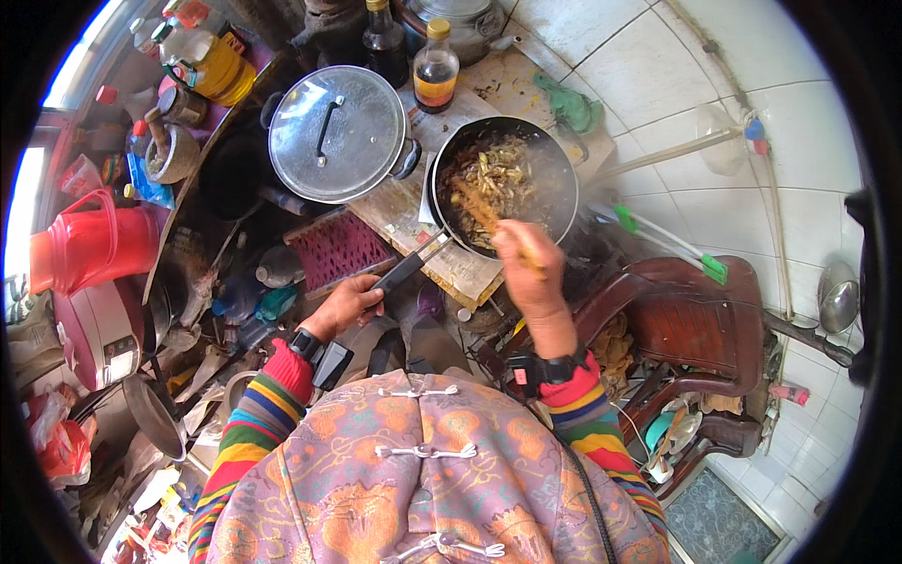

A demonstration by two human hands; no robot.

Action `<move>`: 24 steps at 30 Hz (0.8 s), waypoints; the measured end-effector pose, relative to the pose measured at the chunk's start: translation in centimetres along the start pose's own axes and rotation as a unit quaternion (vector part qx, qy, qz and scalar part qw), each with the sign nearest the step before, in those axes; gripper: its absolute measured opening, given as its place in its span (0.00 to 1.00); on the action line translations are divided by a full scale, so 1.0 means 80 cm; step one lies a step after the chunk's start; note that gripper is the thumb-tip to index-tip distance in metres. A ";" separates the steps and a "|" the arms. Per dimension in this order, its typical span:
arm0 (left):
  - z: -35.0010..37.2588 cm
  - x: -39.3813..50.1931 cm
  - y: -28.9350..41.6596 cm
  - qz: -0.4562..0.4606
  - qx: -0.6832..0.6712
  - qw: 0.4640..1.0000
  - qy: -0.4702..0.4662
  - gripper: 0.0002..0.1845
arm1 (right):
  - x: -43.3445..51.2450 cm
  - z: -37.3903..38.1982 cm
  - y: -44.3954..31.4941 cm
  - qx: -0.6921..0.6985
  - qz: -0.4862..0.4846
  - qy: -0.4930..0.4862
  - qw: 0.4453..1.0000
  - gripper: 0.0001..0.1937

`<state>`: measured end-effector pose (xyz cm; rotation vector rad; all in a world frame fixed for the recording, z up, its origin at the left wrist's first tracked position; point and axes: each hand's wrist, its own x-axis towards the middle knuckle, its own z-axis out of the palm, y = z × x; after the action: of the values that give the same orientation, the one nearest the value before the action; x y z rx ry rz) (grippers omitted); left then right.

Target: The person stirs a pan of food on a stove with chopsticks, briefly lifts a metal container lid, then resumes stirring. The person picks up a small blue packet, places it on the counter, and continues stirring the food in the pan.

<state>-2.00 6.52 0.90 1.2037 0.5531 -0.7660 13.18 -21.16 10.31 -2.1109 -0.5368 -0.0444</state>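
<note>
My left hand [350, 304] grips the black handle [403, 273] of a dark frying pan [568, 163]. Sliced food [504, 161], browned and pale yellow, fills the pan, and steam rises off its right side. Over the pan's near edge, my right hand [532, 257] is closed around a wooden spatula [473, 202], whose far end lies among the food. What heats the pan is hidden beneath it. Left of the pan rests a large lidded pot [338, 134], its metal lid carrying a black handle.
Two sauce bottles [435, 70] and a metal kettle [451, 17] stand behind the pan. A green cloth [569, 102] lies at the worktop's [461, 271] back right. A brown chair [694, 321] is at my right. Shelves at left hold an oil jug [204, 67] and a red thermos [106, 240].
</note>
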 end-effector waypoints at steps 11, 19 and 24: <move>-0.001 -0.002 0.006 -0.006 -0.003 1.000 -0.003 0.10 | 0.011 0.011 0.053 -0.052 0.016 0.127 0.990 0.08; -0.004 -0.003 0.009 -0.007 0.019 1.000 0.002 0.12 | 0.035 -0.033 0.054 0.062 0.070 0.161 0.983 0.09; -0.004 -0.003 0.010 -0.009 0.006 1.000 -0.005 0.12 | 0.086 -0.014 0.099 0.079 0.113 0.100 0.985 0.09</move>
<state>-1.48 7.00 1.48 1.2061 0.5521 -0.7905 22.71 -23.37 6.30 -1.9727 -0.1737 -0.0797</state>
